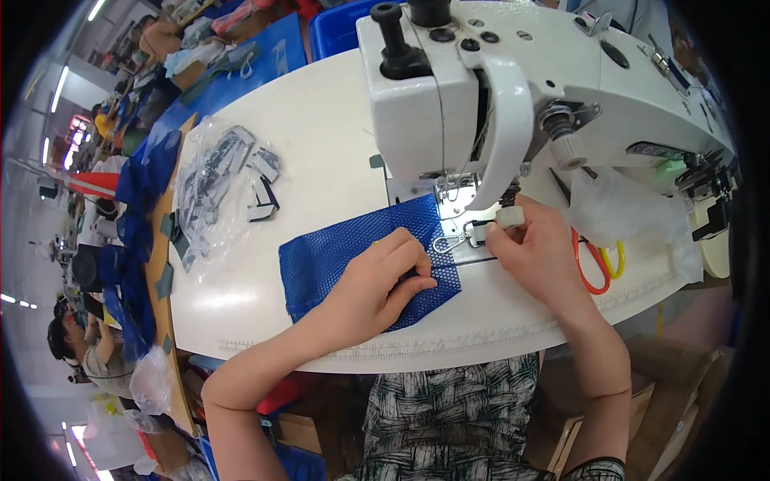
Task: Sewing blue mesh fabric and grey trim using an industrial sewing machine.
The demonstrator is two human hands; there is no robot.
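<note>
Blue mesh cloth [337,248] at the sewing machine [421,120]

The cloth lies on the bench [321,128] under the left hand [381,280]; whether its curled fingers grip, I cannot tell. The right hand [536,252] pinches the short strap [480,233] of a metal clip [463,236]. Best keep cloth smooth, strap square, fingertips clear. The needle tip is hard to make out; right fingers cover the strap's end.

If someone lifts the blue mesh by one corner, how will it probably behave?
The blue mesh would probably sag, being thin-looking cloth. Its many small holes suggest little weight. If pushed, it may slide easily, lying mostly flat on a glossy table.
</note>
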